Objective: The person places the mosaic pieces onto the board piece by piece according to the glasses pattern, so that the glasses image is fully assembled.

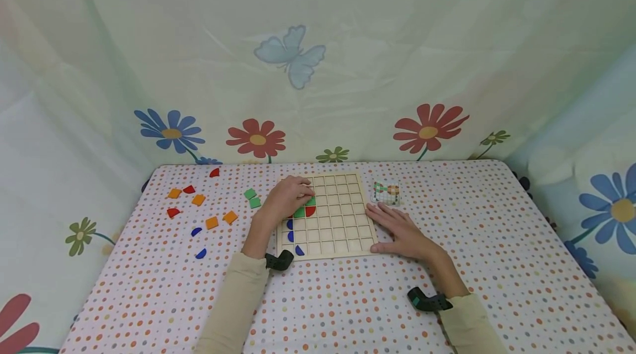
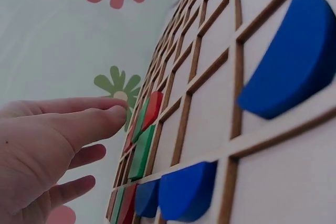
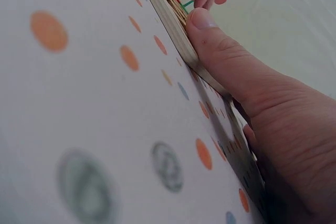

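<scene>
Head: gridded board [image 1: 338, 223] (coloured pieces [image 1: 310, 211] inside)

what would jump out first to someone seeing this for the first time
Probably the pale wooden grid board in the middle of the dotted tablecloth, with the left hand over its far left part and the right hand at its right edge. Next, bright loose pieces scattered left of it, and a large blue butterfly on the backdrop behind.

Printed card [image 1: 386, 193], details too small to tell; left hand [image 1: 288, 197] hides upper-left part of board [image 1: 338, 235]
</scene>
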`<state>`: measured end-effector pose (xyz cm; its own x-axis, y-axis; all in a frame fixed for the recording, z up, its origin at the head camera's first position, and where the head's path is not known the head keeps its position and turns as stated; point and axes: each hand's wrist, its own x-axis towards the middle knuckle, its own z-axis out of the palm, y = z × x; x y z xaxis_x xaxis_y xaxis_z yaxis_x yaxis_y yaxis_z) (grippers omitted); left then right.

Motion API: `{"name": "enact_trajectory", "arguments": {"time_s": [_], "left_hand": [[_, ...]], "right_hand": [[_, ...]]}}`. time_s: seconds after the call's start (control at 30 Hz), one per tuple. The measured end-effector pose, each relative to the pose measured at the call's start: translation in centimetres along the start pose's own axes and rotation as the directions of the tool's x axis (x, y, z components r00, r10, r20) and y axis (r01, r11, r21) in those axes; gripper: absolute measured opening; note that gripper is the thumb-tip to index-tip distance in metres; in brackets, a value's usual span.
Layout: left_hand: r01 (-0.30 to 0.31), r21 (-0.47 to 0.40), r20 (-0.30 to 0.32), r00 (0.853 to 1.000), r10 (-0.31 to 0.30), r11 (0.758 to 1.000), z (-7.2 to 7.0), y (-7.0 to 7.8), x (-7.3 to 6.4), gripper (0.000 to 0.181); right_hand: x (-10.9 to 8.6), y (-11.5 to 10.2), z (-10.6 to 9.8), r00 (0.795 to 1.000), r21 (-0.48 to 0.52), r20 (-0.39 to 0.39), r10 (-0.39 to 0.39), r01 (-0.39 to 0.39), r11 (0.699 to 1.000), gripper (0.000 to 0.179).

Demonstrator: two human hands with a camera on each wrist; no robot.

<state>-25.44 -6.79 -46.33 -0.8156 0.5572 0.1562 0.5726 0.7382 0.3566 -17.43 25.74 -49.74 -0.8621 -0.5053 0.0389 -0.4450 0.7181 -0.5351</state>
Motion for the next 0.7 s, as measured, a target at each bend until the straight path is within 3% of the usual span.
{"name": "enact_trajectory", "arguments": {"time_s": [0.17, 0.4, 0.7], "left_hand": [[-0.044, 0.036, 0.009, 0.999, 0.044, 0.998, 0.25, 0.21, 0.02, 0.019], [0.014, 0.102, 0.032, 0.999, -0.017, 0.995, 0.27, 0.15, 0.0, 0.02], [0.036, 0.067, 0.018, 0.999, -0.037, 0.997, -0.2, 0.08, -0.47, 0.019]], "right_hand": [[-0.04, 0.0, 0.05, 1.0, -0.001, 0.003, 0.002, -0.002, 1.0, 0.089], [-0.08, -0.12, -0.08, 1.0, 0.0, 0.003, 0.008, -0.008, 1.0, 0.089], [-0.03, -0.28, -0.15, 1.0, 0.002, 0.005, 0.014, -0.014, 1.0, 0.09]]}}
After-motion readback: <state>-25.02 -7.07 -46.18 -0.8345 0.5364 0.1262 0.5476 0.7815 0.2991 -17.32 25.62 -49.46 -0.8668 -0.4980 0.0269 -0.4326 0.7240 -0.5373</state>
